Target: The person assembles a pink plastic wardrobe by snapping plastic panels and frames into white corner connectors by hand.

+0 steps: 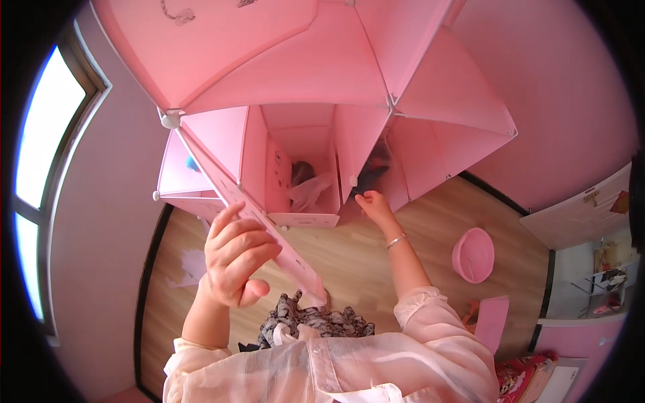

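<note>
A pink cube cabinet [269,67] of thin panels with white corner joints stands before me. One pink door panel [269,243] swings out toward me, seen nearly edge-on. Against it is my left hand [236,258], fingers loosely bent and apart; whether it touches the panel I cannot tell. My right hand [376,205] reaches to the front of a right-hand compartment, its thumb and fingers pressed together. Just beyond its fingertips lie dark blue things [371,180], beside another pink door panel [363,144]. What the fingers pinch is hidden.
A middle compartment holds a clear plastic bag [310,191] and something dark. On the wood floor [416,248] stand a pink basin [473,255] and a loose pink panel [492,324]. A bright window [40,134] is at left, a whitish door [584,205] at right.
</note>
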The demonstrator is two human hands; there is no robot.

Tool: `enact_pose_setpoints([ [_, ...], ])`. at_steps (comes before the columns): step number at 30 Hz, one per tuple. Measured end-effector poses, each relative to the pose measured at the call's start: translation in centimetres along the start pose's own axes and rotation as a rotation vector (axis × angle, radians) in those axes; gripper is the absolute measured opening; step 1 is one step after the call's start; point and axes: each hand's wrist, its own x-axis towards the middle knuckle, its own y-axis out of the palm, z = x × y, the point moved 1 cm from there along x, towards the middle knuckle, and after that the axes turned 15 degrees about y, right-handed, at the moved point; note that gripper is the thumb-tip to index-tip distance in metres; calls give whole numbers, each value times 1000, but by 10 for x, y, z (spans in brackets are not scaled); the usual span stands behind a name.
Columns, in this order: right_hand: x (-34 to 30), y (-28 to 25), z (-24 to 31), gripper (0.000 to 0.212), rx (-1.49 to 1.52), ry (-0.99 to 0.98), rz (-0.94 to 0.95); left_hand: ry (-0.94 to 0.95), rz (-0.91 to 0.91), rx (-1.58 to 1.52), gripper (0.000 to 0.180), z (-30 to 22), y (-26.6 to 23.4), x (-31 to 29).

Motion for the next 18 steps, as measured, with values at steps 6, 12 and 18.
enact_pose_setpoints([
  [6, 73, 69, 17, 60, -90, 111, -216, -110, -145, 134, 55, -11, -3, -30],
  [12, 79, 96, 24, 37, -133, 21, -352, -64, -252, 226, 44, -7, -4, -43],
  [18, 84, 71, 13, 37, -85, -35, -324, -45, -314, 226, 47, -1, 2, -45],
])
